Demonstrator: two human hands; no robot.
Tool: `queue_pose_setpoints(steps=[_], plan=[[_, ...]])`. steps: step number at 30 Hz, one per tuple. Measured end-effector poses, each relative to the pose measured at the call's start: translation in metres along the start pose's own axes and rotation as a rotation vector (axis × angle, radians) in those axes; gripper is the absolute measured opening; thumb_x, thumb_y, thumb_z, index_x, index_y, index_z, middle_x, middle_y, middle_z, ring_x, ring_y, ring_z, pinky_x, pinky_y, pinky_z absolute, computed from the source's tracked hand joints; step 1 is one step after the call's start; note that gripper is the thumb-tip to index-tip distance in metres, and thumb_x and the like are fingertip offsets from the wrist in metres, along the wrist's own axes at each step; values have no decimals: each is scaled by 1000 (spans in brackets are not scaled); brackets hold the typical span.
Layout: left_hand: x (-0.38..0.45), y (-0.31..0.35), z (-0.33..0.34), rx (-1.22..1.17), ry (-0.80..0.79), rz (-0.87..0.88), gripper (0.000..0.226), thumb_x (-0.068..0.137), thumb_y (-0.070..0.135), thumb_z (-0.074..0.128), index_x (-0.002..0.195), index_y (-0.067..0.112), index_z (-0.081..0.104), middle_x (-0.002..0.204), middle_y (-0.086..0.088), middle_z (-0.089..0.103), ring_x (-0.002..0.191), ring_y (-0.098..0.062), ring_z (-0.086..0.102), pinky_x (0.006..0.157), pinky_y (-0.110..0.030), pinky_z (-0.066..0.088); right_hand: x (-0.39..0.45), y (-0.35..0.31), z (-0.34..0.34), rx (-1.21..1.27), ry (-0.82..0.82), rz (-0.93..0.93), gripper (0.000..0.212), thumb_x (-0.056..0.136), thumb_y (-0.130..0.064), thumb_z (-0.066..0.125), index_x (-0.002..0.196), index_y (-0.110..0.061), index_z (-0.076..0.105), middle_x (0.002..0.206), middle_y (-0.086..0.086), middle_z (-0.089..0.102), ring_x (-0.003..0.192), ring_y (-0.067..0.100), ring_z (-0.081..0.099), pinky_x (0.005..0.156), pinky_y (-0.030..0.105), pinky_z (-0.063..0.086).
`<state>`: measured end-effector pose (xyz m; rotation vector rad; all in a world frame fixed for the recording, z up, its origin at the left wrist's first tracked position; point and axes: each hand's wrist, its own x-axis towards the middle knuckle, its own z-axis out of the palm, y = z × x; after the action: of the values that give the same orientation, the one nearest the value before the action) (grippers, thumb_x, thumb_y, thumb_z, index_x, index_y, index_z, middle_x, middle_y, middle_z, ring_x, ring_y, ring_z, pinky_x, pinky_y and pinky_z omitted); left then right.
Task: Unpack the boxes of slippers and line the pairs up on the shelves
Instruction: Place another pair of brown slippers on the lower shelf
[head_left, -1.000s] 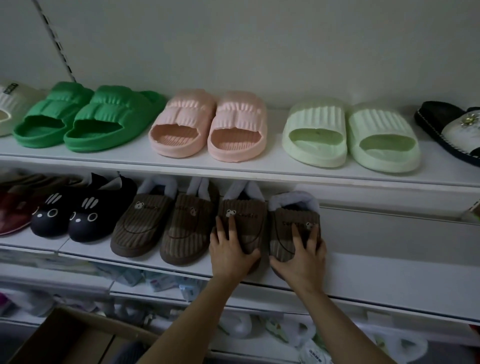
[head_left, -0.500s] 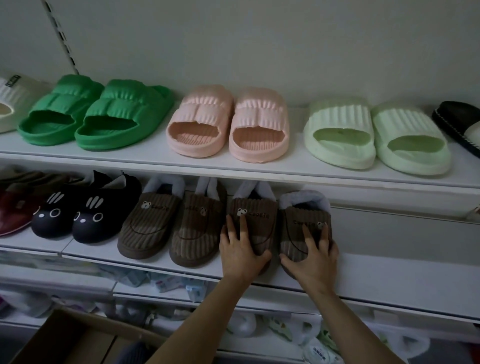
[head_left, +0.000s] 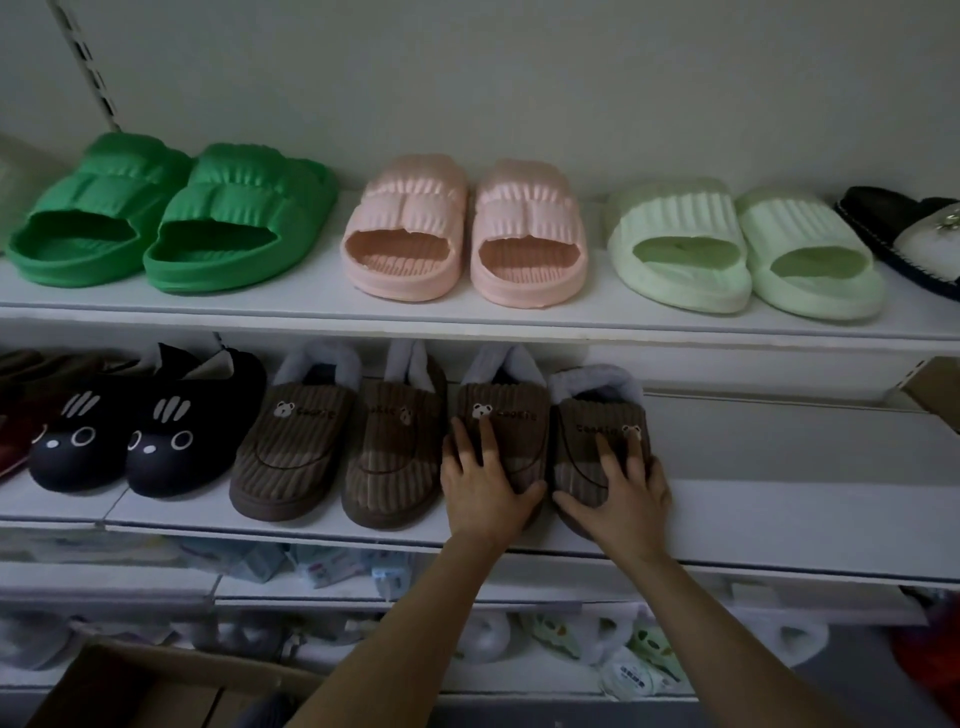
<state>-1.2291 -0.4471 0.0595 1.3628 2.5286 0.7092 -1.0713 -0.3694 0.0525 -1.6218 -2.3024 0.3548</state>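
I see my left hand (head_left: 485, 491) and right hand (head_left: 623, 493) resting flat, fingers straight, on two brown slippers (head_left: 511, 415) on the middle shelf (head_left: 779, 514).

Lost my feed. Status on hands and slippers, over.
Left hand flat on one brown slipper, right hand on its mate. Pair on middle shelf, beside matching pair. Nothing blocking.

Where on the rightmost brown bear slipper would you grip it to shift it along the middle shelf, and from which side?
Grip the brown slipper across its corduroy toe cap, coming from the front edge of the middle shelf, probably. The toe points outward, and the fleece-lined heel sits back under the upper shelf. The right hand already rests there, fingers spread; the left hand lies on its twin.
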Motion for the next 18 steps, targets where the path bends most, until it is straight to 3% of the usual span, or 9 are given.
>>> queue_pose_setpoints(steps=[3, 12, 18], plan=[[0, -10, -15, 30, -7, 103, 106, 87, 72, 50, 159, 20, -7, 165, -15, -13, 153, -32, -2, 123, -44, 5, -15, 1, -12, 50, 85, 11, 108, 66, -86, 27, 155, -27, 15, 162, 10, 13, 147, 35, 9, 117, 49, 13], [-13, -32, -83, 157, 172, 579, 96, 79, 53, 72, 153, 6, 32, 154, -21, 34, 139, -41, 35, 115, -52, 34, -68, -23, -69, -6, 360, -35, 86, 83, -63, 43, 148, -7, 35, 149, 20, 40, 136, 39, 38, 111, 52, 29], [-46, -38, -131, 173, 326, 797, 85, 81, 44, 72, 149, 5, 39, 145, -17, 45, 135, -37, 41, 118, -51, 28, -122, -57, -111, -96, 569, -157, 69, 85, -45, 50, 142, -8, 42, 137, 14, 52, 124, 35, 47, 105, 50, 36]])
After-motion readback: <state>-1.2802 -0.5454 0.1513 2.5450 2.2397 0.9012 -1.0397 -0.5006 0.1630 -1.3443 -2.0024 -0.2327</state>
